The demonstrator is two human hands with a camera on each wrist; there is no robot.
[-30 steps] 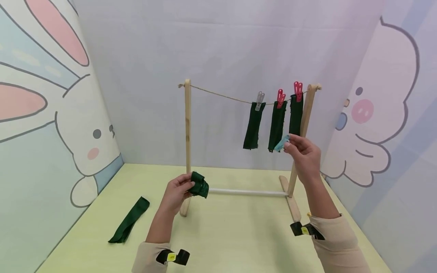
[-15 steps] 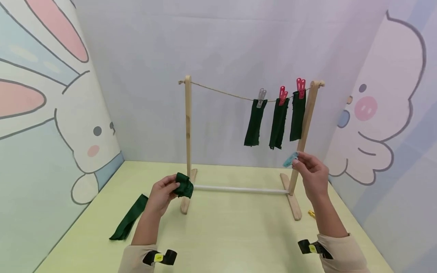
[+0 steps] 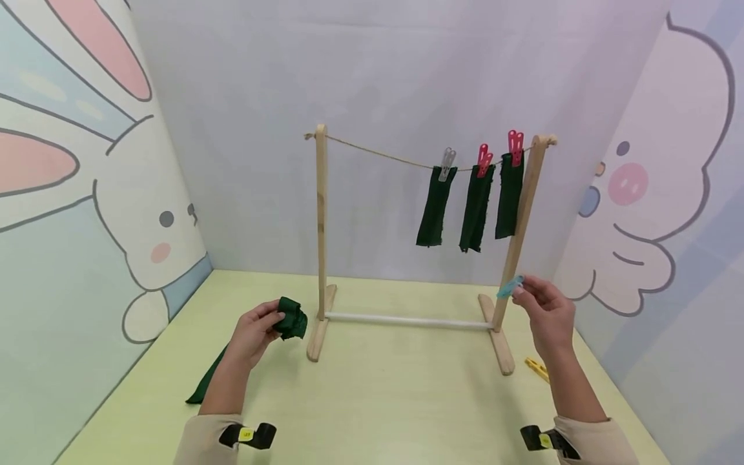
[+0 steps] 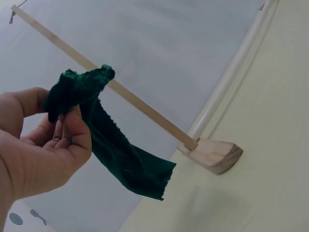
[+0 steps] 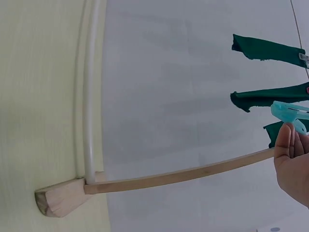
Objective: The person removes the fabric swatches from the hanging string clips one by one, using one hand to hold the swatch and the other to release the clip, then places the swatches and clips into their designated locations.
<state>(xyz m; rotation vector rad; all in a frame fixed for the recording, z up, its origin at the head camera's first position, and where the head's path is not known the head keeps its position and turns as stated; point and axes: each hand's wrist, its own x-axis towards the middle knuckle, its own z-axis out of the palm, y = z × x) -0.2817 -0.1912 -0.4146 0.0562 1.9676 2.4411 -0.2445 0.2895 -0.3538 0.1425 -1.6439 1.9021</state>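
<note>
My left hand (image 3: 251,336) pinches a dark green cloth strip (image 3: 292,319) between thumb and fingers, left of the rack's left post. In the left wrist view the strip (image 4: 130,159) hangs down from the fingertips, bunched at its top. My right hand (image 3: 549,316) pinches a light blue clothespin (image 3: 510,287) in front of the right post. On the string (image 3: 383,155) hang a green strip (image 3: 431,213) under a grey clothespin (image 3: 447,165), and two more under red clothespins (image 3: 484,161). A further green strip (image 3: 206,384) lies on the table, partly hidden by my left forearm.
The wooden rack has a left post (image 3: 321,226), a right post (image 3: 526,219) and a white bottom bar (image 3: 407,320) between its feet. A yellow clothespin (image 3: 537,369) lies near my right forearm. Decorated panels stand at both sides of the yellowish table (image 3: 378,394).
My left hand has moved left with the green strip, now covering part of the one on the table. My right hand has moved down and right with the blue clothespin. The yellow clothespin has come into view.
</note>
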